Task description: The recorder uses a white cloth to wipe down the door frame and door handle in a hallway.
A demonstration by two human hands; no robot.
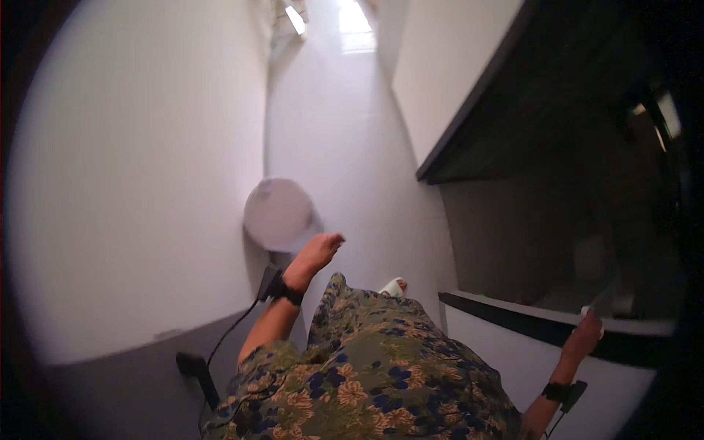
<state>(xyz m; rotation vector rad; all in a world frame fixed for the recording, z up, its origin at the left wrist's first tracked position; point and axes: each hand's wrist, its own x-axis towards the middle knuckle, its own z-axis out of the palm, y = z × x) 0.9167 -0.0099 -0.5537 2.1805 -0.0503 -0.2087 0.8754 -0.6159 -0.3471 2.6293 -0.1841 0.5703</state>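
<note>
My left hand (319, 254) is held out in front of the patterned garment (379, 374), fingers loosely extended, with nothing visible in it. Just beyond it, a pale round container (279, 214), perhaps a lidded bucket, stands on the floor against the white wall. Off to the right, my right hand (584, 335) is closed around a small white thing (586, 312), beside the dark edge of a counter or ledge. Blur and shadow keep me from telling what that white thing is. Each wrist wears a black strap with a small device and a cable.
A pale floor (352, 137) runs ahead between the left wall (159, 165) and a white partition (456, 66) with a dark edge. On the right is a dark recess (511, 236) above a black-edged ledge (511, 319). One foot in a white sandal (393, 287) shows below me.
</note>
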